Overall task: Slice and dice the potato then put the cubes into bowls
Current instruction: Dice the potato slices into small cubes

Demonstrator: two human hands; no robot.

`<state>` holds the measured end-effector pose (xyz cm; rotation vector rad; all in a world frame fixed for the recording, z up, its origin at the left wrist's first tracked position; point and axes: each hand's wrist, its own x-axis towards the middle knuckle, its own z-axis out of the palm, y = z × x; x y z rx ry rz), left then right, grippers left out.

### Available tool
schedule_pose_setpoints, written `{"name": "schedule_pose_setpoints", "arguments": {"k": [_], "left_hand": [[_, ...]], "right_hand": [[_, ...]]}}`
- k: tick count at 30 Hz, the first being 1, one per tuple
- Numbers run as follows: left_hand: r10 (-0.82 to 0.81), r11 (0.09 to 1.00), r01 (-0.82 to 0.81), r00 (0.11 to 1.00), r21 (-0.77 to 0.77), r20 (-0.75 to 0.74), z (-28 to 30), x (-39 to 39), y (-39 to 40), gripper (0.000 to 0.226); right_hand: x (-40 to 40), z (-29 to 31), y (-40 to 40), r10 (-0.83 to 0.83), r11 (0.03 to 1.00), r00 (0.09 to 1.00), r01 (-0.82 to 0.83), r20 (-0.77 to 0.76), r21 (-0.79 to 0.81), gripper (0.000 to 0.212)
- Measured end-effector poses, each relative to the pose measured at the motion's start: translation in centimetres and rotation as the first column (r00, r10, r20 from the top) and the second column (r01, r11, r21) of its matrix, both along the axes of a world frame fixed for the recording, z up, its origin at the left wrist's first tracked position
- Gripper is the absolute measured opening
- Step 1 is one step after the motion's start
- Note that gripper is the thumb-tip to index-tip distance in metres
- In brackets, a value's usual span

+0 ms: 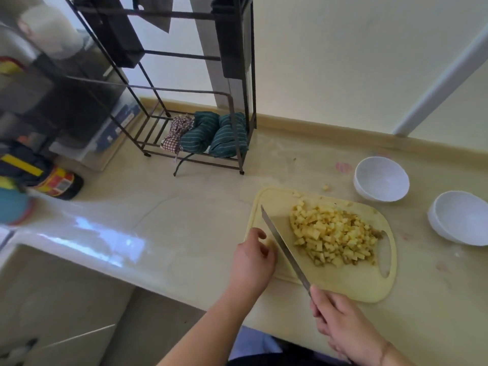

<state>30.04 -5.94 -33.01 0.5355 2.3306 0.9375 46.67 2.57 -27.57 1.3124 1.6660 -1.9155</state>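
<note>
We see the potato cubes (334,235) heaped on the right half of the board (351,283), apart from both hands. Our right hand (340,327) grips the handle of the knife (284,247) with its fingers curled round it, just off the board's near edge; the blade slants up and left across the board, its edge lying just left of the heap. Our left hand (253,260) rests at the board's left edge, fingers loosely curled; whether they hold a small piece we cannot tell. One stray cube (326,187) lies on the tabletop (184,207) beyond the board. Two white bowls stand to the right: the far bowl (381,179) near the board's top right corner, the near bowl (460,217) further right, cut by the frame's edge. The tabletop is pale, glossy stone with a raised lip against a cream wall. At the back left stands a black wire rack (200,101) with rolled cloths (211,134) on its bottom shelf. A wide bare stretch of tabletop runs left of the board, toward the sink (52,299) at the near left.
</note>
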Motion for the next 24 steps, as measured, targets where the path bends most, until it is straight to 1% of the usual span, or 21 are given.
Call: {"name": "schedule_pose_setpoints", "arguments": {"k": [4, 9, 11, 15, 16, 21, 24], "left_hand": [[0.099, 0.994, -0.1, 0.995, 0.034, 0.022, -0.5, 1.1, 0.7, 0.017], [0.207, 0.977, -0.207, 0.978, 0.051, 0.012, -1.0, 2.2, 1.1, 0.016], [0.194, 0.98, -0.192, 0.98, 0.053, -0.04, -1.1, 2.3, 0.9, 0.014], [0.11, 0.992, -0.098, 0.978, 0.076, -0.178, -1.5, 2.5, 0.1, 0.008], [0.103, 0.993, -0.089, 0.976, 0.08, -0.191, -1.6, 2.5, 0.0, 0.007], [0.169, 0.984, -0.162, 0.981, 0.077, -0.096, -1.7, 2.6, 0.7, 0.013], [0.199, 0.978, -0.193, 0.977, 0.077, -0.077, -1.7, 2.6, 1.0, 0.014]], "right_hand": [[0.5, -1.2, 0.9, 0.059, 0.997, 0.998, -0.059, -0.003, -0.045, 0.047], [1.0, -1.8, 3.1, 0.129, 0.986, 0.99, -0.134, -0.057, -0.098, 0.056], [1.5, -2.1, 3.7, 0.132, 0.985, 0.987, -0.141, -0.086, -0.102, 0.059], [2.2, -2.1, 3.7, 0.141, 0.984, 0.982, -0.153, -0.126, -0.089, 0.059], [2.3, -2.1, 3.6, 0.15, 0.984, 0.979, -0.161, -0.135, -0.077, 0.06], [2.6, -2.2, 3.2, 0.222, 0.975, 0.965, -0.223, -0.142, 0.006, 0.065], [2.7, -2.2, 3.1, 0.229, 0.973, 0.966, -0.228, -0.122, 0.021, 0.064]]}}
